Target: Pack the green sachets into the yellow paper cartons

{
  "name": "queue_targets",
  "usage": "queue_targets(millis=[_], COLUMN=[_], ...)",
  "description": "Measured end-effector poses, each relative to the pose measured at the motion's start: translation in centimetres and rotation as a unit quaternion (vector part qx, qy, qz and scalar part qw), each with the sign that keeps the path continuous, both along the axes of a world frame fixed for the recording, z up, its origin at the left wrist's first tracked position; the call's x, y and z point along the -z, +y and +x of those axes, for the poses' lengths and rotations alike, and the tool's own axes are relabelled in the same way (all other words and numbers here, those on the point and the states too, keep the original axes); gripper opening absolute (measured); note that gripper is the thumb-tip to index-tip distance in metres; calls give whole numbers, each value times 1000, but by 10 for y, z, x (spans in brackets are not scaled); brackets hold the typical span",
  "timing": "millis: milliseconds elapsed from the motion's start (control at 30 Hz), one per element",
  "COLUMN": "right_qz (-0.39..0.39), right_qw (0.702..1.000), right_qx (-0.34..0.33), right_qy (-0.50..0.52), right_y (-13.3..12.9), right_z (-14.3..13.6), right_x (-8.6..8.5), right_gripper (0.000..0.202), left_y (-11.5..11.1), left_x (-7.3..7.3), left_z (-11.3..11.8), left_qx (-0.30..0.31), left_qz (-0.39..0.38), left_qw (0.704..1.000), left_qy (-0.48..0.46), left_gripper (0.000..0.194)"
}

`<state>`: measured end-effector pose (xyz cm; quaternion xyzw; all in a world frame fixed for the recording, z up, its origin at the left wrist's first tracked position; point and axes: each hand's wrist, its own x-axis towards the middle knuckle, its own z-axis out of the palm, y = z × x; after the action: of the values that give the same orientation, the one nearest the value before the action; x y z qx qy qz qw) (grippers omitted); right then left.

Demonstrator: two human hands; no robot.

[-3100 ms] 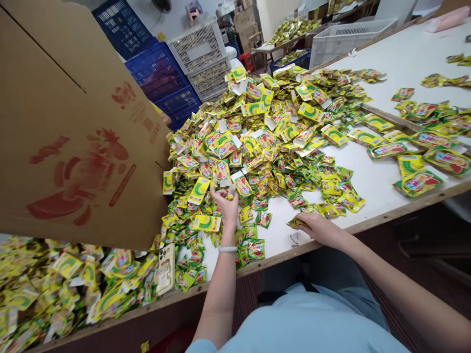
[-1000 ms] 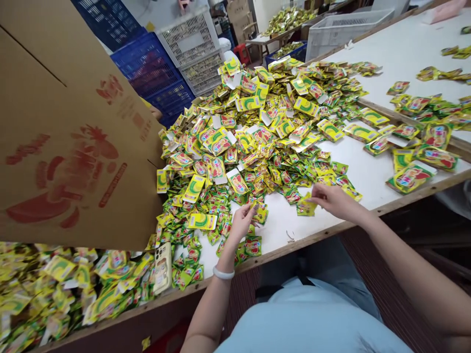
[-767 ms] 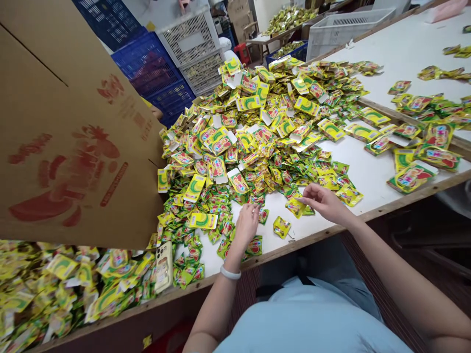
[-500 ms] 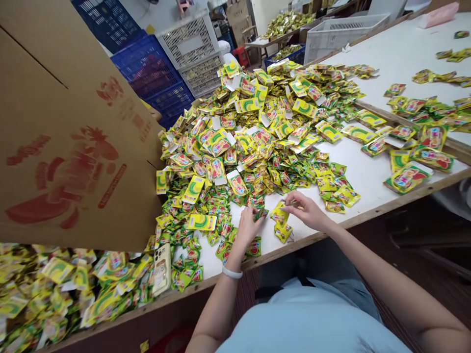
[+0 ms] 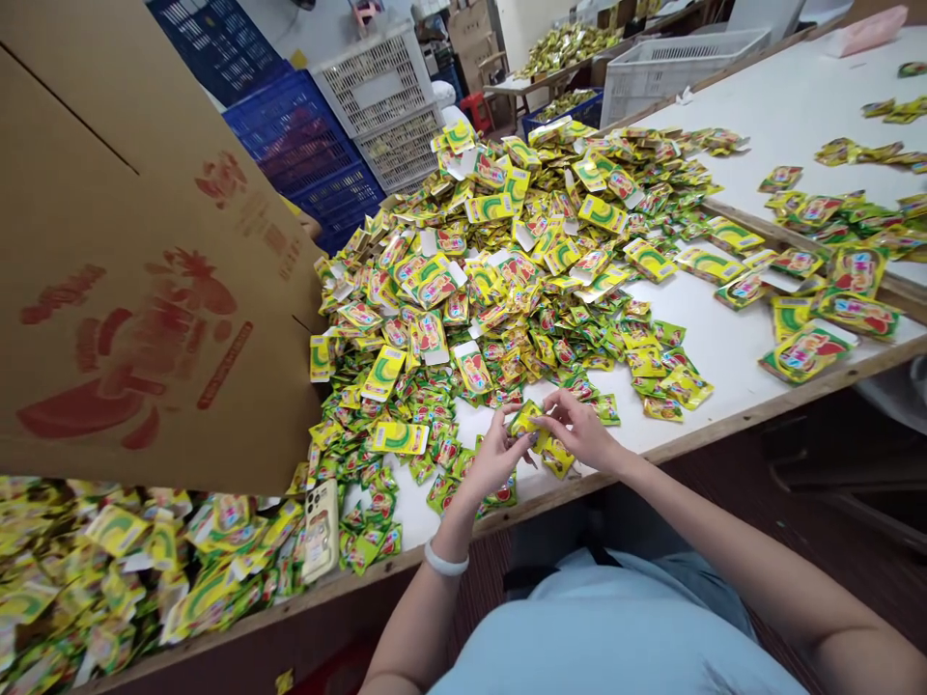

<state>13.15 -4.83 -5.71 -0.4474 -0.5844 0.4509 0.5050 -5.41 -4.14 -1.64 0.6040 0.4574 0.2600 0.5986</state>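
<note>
Close together over the white table, my left hand and my right hand both pinch a small yellow-green candy packet. A yellow packet lies on the table just under my right hand. Green packets with a watermelon print lie beside my left wrist. Beyond my fingers rises a large heap of small packets and flat yellow cartons. My fingertips partly cover the held packet.
A big brown cardboard box stands at the left on more packets. A phone rests near the table's front edge. Larger packs lie at the right. Blue crates and white crates are stacked behind.
My hands have come together. My right hand has moved left with the yellow packet to meet my left hand. Green packets now show on the table beyond my right hand.
</note>
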Motion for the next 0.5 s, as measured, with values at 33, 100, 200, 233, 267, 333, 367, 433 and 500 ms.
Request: queue_targets(millis=[33,100,200,233,267,333,367,433,500], right_qz=[-28,-83,-97,-84,-68,-45,-41,-44,-49], right_qw=[999,990,981,983,987,993,995,996,997], right_qx=[-23,-96,-169,-163,-144,-90,-61,-17,5], right_qy=[24,59,16,-9,-32,-63,-70,-74,-64], right_y=[-1,-1,-1,-1,-2,-2,-2,-4,-6], right_z=[2,8,18,21,25,32,36,41,43], right_x=[-1,-2,-2,-2,-2,-3,-3,-4,-5], right_gripper=[34,42,30,26,24,22,23,25,26], left_y=[-2,-5,-3,2,10,35,51,85,114], left_x=[1,1,-3,-6,-8,-12,-13,-11,-5], left_z=[2,5,8,8,8,6,4,0,-5], left_qx=[3,30,94,113,116,45,-31,-199,-274], left_qz=[15,47,93,102,113,158,191,241,235], left_qw=[1000,998,988,982,977,963,946,884,850], left_qy=[5,26,86,110,138,214,261,348,384], left_gripper=[58,61,61,63,65,66,65,62,61])
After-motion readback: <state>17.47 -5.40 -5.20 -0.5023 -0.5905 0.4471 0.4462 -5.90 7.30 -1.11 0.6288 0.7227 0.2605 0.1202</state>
